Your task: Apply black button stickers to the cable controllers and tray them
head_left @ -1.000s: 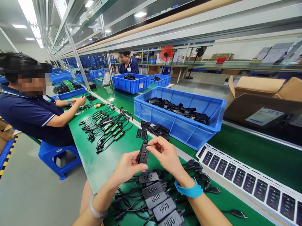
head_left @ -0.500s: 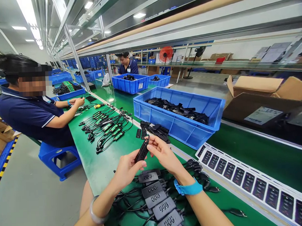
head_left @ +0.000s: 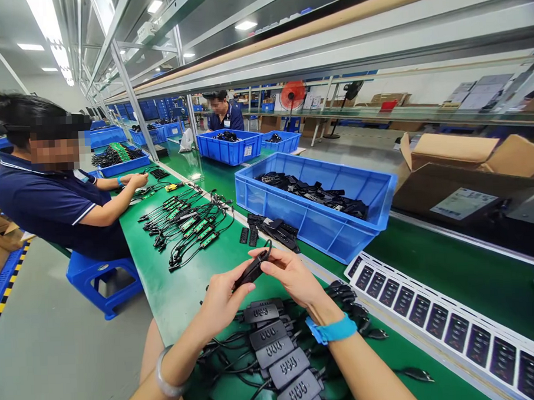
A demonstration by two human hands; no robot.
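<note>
My left hand [head_left: 220,299] and my right hand [head_left: 292,275] both pinch one small black controller unit [head_left: 252,270] with a cable, held tilted above the green table [head_left: 178,292]. The left hand grips its lower end, the right its upper end. Just below my hands lies a row of several black three-button controllers [head_left: 278,356] with tangled black cables. I wear a clear bangle on the left wrist and a blue band on the right.
A big blue bin [head_left: 315,207] of black parts stands beyond my hands, with loose black parts [head_left: 272,229] before it. A strip of label stickers [head_left: 449,327] runs at right. A seated co-worker [head_left: 49,186] works at left near green circuit-board cables [head_left: 188,224]. Cardboard boxes [head_left: 469,179] sit far right.
The controller in my hands has tipped from nearly upright to lying almost flat, and both hands have sunk slightly toward the row of controllers.
</note>
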